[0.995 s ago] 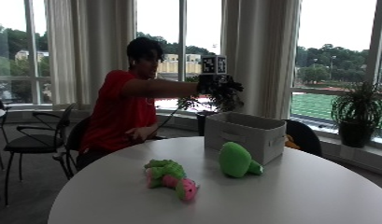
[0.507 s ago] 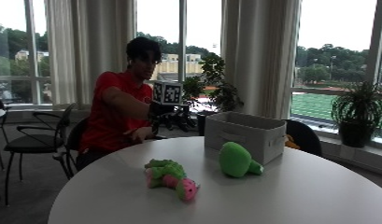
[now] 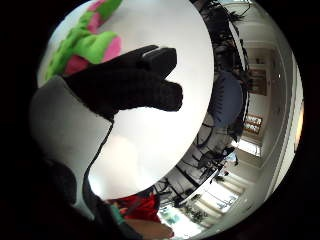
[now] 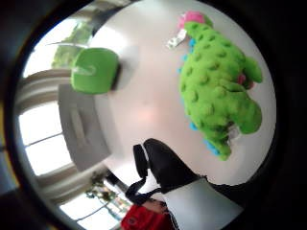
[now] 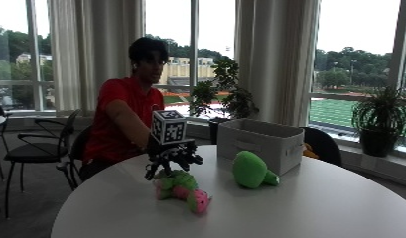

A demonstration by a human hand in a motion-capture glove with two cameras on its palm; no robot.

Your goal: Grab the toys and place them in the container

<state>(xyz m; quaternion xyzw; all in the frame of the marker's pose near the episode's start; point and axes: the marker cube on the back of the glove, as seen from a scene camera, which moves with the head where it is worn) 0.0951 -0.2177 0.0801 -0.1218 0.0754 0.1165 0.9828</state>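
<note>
A green and pink spotted plush dinosaur [image 5: 180, 187] lies on the round white table [image 5: 302, 208], toward the person's side. My gloved right hand [image 5: 173, 158] hovers just above it, fingers spread and pointing down, holding nothing. The thumb side palm view shows the dinosaur [image 4: 218, 81] close under the palm, with a gloved finger [image 4: 165, 165] beside it. The little finger side view has gloved fingers [image 3: 135, 82] extended over the table, with the dinosaur [image 3: 82, 45] behind them. A round green plush turtle [image 5: 250, 170] lies beside the white fabric container [image 5: 260, 144], which stands open at the table's far side.
Bare tabletop [image 5: 321, 213] stretches in front of and to the right of the toys. Black chairs [image 5: 40, 148] stand left of the table, and potted plants [image 5: 381, 119] line the windows behind. The turtle [image 4: 94, 70] and container [image 4: 81, 129] also show in the thumb side view.
My hand has come down from shoulder height near the container to just above the dinosaur. The toys and container have not moved.
</note>
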